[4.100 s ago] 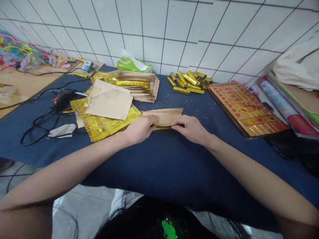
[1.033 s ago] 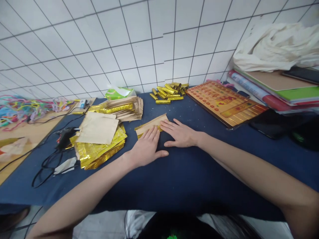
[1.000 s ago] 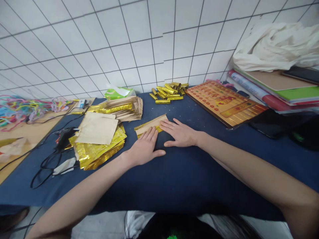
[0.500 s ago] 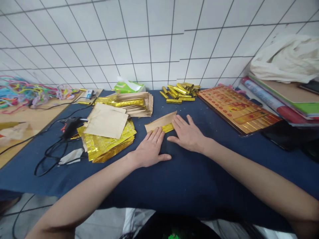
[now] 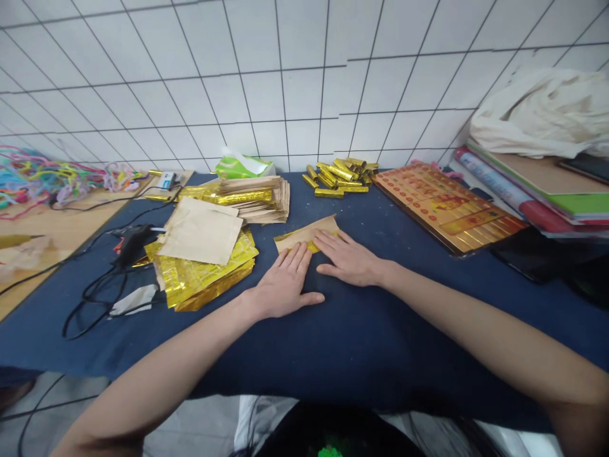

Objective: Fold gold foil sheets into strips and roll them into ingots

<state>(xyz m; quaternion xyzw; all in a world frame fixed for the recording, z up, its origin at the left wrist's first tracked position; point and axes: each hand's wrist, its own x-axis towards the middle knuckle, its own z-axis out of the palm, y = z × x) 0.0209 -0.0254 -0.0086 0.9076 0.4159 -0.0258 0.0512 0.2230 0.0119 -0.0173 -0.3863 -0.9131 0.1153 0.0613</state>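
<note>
A sheet of brown paper (image 5: 307, 231) with a gold foil side lies on the blue cloth, its near edge partly rolled or folded over to show gold. My left hand (image 5: 284, 284) rests flat on its near left part, fingers stretched out and thumb pointing right. Over the near right part lies my right hand (image 5: 351, 259), also flat with fingers extended. The two hands nearly meet at the fingertips, hiding much of the near edge. Behind them is a pile of gold paper rolls (image 5: 339, 176). Gold foil sheets (image 5: 204, 282) lie to the left under loose brown sheets (image 5: 200, 230).
A stack of brown paper (image 5: 281, 198) and a green tissue pack (image 5: 235, 166) stand near the tiled wall. At left lie a black glue gun (image 5: 136, 244) with its cord and colourful tangled strands (image 5: 71, 181). An orange-gold printed pack (image 5: 447, 206) lies at right.
My right hand has slid left along the paper, closer to my left hand. The left hand stays in place. The paper's right end now shows more, and its far edge curls slightly.
</note>
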